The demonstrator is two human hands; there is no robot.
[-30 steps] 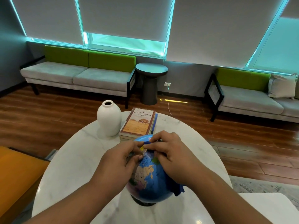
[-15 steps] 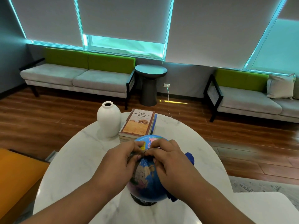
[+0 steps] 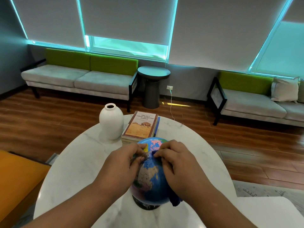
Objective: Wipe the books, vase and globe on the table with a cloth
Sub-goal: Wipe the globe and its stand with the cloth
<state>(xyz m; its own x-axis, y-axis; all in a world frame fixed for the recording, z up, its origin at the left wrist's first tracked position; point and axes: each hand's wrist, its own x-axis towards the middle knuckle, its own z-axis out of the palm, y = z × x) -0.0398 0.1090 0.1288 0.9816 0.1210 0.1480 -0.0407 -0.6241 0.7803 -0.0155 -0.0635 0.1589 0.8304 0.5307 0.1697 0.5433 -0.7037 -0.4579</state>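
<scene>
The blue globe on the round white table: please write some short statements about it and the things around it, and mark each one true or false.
1. The left hand and the right hand both touch the blue world globe. True.
2. The white ceramic vase lies on its side. False: it stands upright.
3. A dark blue cloth hangs from under the right hand. True.
4. The stack of books lies on top of the globe. False: it lies on the round white marble table, beside the vase.

Blue globe (image 3: 153, 183) with multicoloured countries, navy cloth (image 3: 176, 200), white vase (image 3: 111, 124), tan book (image 3: 141, 125), grey-veined white table (image 3: 79, 170)
</scene>
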